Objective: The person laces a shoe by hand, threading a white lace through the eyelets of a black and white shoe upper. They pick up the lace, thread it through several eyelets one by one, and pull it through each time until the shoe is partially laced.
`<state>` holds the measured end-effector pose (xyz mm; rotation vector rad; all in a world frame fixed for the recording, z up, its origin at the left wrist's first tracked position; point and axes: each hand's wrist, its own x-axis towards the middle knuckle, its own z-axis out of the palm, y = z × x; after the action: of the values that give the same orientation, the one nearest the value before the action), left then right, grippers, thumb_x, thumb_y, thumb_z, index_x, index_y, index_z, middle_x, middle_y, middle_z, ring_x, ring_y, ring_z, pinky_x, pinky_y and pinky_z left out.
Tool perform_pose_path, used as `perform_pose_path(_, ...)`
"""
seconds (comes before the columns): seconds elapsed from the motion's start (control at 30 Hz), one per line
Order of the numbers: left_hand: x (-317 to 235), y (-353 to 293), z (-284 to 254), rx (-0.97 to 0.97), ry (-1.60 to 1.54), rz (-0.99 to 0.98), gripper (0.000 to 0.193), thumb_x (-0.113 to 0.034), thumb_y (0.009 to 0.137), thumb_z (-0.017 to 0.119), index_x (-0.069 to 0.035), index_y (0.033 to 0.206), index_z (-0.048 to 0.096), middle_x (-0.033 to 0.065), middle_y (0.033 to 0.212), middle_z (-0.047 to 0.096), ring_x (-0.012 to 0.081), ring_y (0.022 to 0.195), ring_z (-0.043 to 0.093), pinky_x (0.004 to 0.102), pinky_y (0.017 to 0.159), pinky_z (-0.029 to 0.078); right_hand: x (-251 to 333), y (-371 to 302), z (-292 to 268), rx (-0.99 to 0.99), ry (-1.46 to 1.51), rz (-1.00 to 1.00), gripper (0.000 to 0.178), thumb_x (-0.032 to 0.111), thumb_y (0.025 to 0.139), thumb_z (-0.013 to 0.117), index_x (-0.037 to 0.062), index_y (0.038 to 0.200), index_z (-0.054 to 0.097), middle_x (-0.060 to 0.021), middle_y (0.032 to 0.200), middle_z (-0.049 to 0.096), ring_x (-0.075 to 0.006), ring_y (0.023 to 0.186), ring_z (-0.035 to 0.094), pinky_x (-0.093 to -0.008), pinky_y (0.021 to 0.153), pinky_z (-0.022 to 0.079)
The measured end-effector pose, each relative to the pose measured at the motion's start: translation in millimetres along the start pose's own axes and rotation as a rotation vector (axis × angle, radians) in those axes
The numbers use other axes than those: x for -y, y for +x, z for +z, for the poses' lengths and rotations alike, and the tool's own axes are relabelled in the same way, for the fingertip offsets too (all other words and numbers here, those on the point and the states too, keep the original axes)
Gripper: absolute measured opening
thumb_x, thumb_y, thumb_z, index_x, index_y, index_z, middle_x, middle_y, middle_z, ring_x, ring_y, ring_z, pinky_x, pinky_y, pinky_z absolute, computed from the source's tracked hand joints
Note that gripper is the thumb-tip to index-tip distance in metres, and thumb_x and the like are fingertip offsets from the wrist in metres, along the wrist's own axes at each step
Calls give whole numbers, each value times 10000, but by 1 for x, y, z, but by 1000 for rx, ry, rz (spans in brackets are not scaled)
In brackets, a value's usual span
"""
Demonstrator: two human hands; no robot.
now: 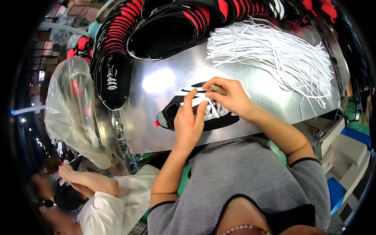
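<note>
Shoe (219, 124), black with white lacing, sits mid-table, about at clock centre, lying along the 9-to-3 line with its red tab (157, 123) at 9. Likely placed there so both hands reach the lacing without stretching. Left hand (188, 124) comes in from 6 and rests over the 9 side of the lacing; thumb and forefinger stand slightly apart around white lace (212, 111). Can't tell if they pinch it or just press it down; either way I read it as the steadying hand. Right hand (234, 98) comes in from 4, thumb and fingers pinching a small tool (218, 89) by its tan handle. Tool points to 10, low over the lacing, probably held near its front end for fine control. Tip is too small to read. Loose white lace pile (270, 55) at 2, strands roughly parallel, on the right hand's side: easy reach, less tangling, I'd guess. Row of black-and-red shoes (117, 35) curves from 10 past 12, nested together, presumably to save room on the metal table (141, 117). Clear plastic bag (70, 102) hangs off at 9, outside the hands' space. Co-worker's hands (72, 178) at 8, well apart.
</note>
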<state>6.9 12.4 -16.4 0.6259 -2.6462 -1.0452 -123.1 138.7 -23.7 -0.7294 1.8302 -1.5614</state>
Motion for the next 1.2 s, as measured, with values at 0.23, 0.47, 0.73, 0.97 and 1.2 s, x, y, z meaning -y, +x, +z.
perform_pose_path(0.23,-1,3,12,-191,58,61,450,-324,784,793,-81,1139,660,124,842,686,275,714,565,377,756,423,-6,-7,-4,-30,1,-62,212,153,897,672,31,1068,641,-102,829,706,-191,762,683,-316,696,514)
perform_pose_path(0.47,-9,1,9,-123,64,-48,459,-194,773,804,-63,1185,650,83,997,694,231,889,540,344,814,434,3,-29,-20,31,-224,-99,153,164,944,607,15,953,574,-120,744,662,-286,683,658,-371,636,494)
perform_pose_path(0.73,-1,2,12,-174,81,153,400,-162,813,731,-87,1197,646,90,750,644,252,682,532,363,692,388,2,-17,-17,112,-552,-229,142,123,919,622,3,963,560,-116,769,675,-288,681,664,-368,602,494)
perform_pose_path(0.97,-4,-2,9,-28,72,104,411,-65,818,678,-69,1225,625,111,831,670,251,677,557,365,720,393,-4,-3,11,160,-825,-275,219,114,872,607,-52,1007,559,-157,750,677,-315,743,698,-389,624,543)
perform_pose_path(1.2,0,0,0,15,-370,-75,447,-34,798,718,-28,1226,591,126,1112,668,234,972,615,338,895,472,23,-30,-38,-5,-532,-74,202,207,942,614,33,1044,601,-125,744,664,-263,640,654,-366,591,487)
